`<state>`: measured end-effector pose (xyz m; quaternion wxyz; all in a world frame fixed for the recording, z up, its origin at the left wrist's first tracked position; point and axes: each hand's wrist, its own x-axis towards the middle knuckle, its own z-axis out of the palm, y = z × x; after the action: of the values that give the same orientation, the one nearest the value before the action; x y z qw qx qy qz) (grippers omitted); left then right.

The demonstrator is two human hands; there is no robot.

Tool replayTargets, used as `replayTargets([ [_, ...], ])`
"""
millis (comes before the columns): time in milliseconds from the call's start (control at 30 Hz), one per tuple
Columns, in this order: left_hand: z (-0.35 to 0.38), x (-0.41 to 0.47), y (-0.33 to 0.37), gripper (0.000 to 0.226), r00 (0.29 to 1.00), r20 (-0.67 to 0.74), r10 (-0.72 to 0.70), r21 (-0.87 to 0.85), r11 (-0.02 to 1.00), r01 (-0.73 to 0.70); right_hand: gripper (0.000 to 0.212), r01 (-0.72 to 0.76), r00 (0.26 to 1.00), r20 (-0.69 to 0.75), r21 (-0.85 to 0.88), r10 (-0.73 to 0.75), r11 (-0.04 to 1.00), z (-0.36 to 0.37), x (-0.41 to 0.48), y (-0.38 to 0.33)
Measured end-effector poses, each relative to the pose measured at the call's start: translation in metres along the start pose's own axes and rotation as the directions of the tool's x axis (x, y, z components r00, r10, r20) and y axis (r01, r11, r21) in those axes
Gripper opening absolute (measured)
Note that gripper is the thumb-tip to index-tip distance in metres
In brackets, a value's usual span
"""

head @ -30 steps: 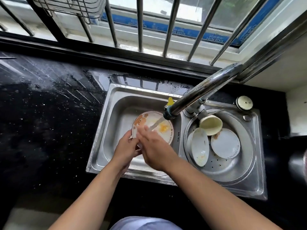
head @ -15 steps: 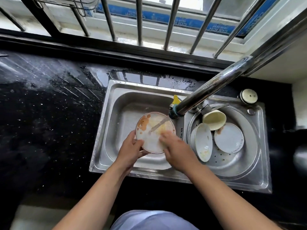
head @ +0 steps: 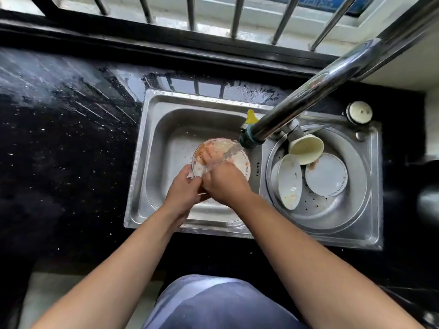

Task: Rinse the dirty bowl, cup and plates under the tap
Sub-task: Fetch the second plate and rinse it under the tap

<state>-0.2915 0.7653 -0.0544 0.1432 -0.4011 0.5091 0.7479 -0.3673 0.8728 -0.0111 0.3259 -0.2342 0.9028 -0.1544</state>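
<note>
1. Head view: stained plate [head: 240,160] tilted over left sink basin [head: 166,129], under tap [head: 249,136] stream.
2. Left hand [head: 184,188] fingers clamp its near rim; right hand [head: 225,181] rubs its face, fingers curled.
3. Cup [head: 306,148], two plates [head: 326,174] wait in right basin.
4. Risk: wet rim slipping; splashing.

A white plate [head: 240,160], smeared orange, sat tilted in the left basin right under the running tap [head: 292,110], water splashing across it. Over in the round right basin, a cream cup [head: 306,149] lay on its side, touching two more white plates: one [head: 289,181] leaning on edge, one [head: 326,178] lying flat.
</note>
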Motion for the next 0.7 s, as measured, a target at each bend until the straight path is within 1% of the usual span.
replayTargets([
  [100,-0.003,0.0,0.002,0.029,0.998,-0.056,0.004,-0.067,0.998,-0.007,0.044,0.096,0.993,0.064,0.085,-0.101,0.992,0.0,-0.01,-0.007],
  [133,-0.005,0.001,0.003,0.031,0.997,-0.079,0.0,-0.1,0.995,-0.008,0.046,0.113,0.99,0.075,0.114,-0.122,0.987,0.0,-0.02,-0.002],
  [167,-0.009,0.002,0.004,0.036,0.996,-0.094,-0.005,-0.121,0.993,-0.006,0.053,0.117,0.988,0.088,0.138,-0.13,0.984,0.002,-0.03,0.004],
  [233,-0.015,0.004,0.005,0.044,0.995,-0.1,-0.014,-0.151,0.989,-0.001,0.067,0.077,0.987,0.131,0.115,-0.092,0.99,0.004,-0.047,0.019],
  [267,-0.016,0.003,0.006,0.046,0.995,-0.099,-0.013,-0.155,0.988,-0.003,0.071,0.038,0.993,0.111,0.123,-0.052,0.992,0.002,-0.054,0.029],
  [300,-0.017,0.003,0.007,0.046,0.995,-0.099,-0.013,-0.161,0.987,-0.003,0.071,-0.007,0.998,0.056,0.156,-0.002,0.988,-0.003,-0.057,0.04],
  [333,-0.021,0.003,0.007,0.046,0.995,-0.102,-0.019,-0.167,0.986,0.001,0.068,-0.056,0.998,-0.026,0.213,0.063,0.975,-0.008,-0.057,0.05],
  [367,-0.024,0.003,0.007,0.046,0.994,-0.105,-0.024,-0.165,0.986,0.007,0.064,-0.119,0.98,-0.121,0.28,0.158,0.953,-0.016,-0.057,0.061],
  [400,-0.027,0.002,0.007,0.046,0.994,-0.106,-0.028,-0.16,0.987,0.011,0.06,-0.198,0.935,-0.214,0.353,0.285,0.914,-0.025,-0.055,0.073],
  [433,-0.029,0.002,0.007,0.047,0.994,-0.106,-0.032,-0.155,0.988,0.015,0.056,-0.287,0.859,-0.277,0.436,0.431,0.853,-0.036,-0.053,0.085],
  [467,-0.031,0.002,0.007,0.046,0.994,-0.105,-0.034,-0.148,0.989,0.018,0.054,-0.366,0.767,-0.3,0.522,0.568,0.77,-0.046,-0.049,0.099],
  [500,-0.032,0.002,0.007,0.045,0.995,-0.099,-0.033,-0.141,0.99,0.019,0.053,-0.42,0.682,-0.288,0.599,0.673,0.682,-0.056,-0.045,0.111],
  [533,-0.032,0.002,0.008,0.043,0.995,-0.09,-0.032,-0.136,0.991,0.02,0.055,-0.451,0.618,-0.258,0.658,0.743,0.603,-0.066,-0.04,0.121],
  [567,-0.032,0.003,0.008,0.041,0.996,-0.079,-0.033,-0.133,0.991,0.022,0.057,-0.462,0.582,-0.225,0.699,0.782,0.545,-0.074,-0.035,0.129],
  [600,-0.031,0.003,0.008,0.039,0.997,-0.071,-0.036,-0.131,0.991,0.027,0.057,-0.452,0.573,-0.199,0.732,0.795,0.509,-0.082,-0.028,0.136],
  [700,-0.029,0.005,0.006,0.036,0.998,-0.051,-0.046,-0.134,0.99,0.038,0.047,-0.396,0.606,-0.115,0.815,0.787,0.423,-0.104,-0.01,0.141],
])
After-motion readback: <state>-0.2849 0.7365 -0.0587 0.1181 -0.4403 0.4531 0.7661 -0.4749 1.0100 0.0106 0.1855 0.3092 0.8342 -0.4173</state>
